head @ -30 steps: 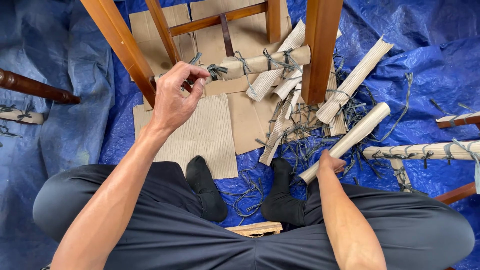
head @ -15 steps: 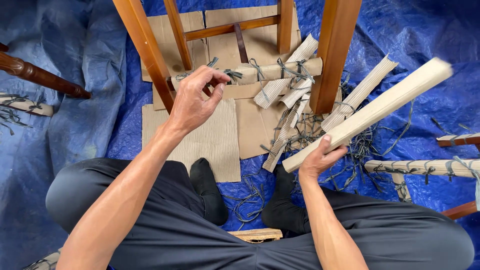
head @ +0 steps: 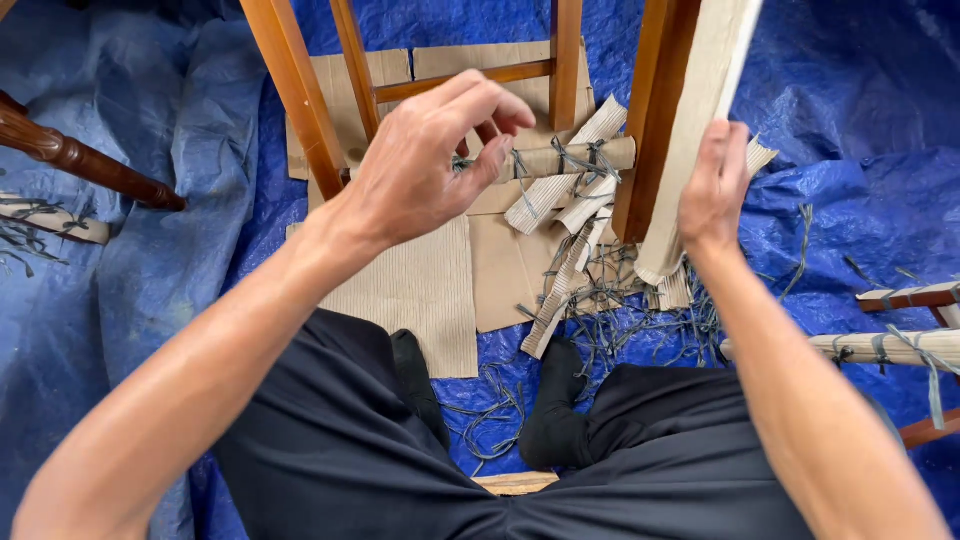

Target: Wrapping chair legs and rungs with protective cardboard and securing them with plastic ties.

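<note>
Blue tarpaulin floor [head: 850, 90]. Right hand [head: 712, 190] grasps tan corrugated cardboard roll [head: 700, 110] against wooden chair leg [head: 650, 120]; left hand [head: 425, 165] half-curled, empty. Risk: roll unfurling, slipping.

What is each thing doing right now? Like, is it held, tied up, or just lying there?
Left hand: raised, fingers curled, holding nothing visible.
Right hand: grip closed on the cardboard roll.
Cardboard roll: held nearly upright beside the wooden leg.
Wrapped rung: bound with grey straps.
Flat cardboard: lying on the blue tarp.
</note>
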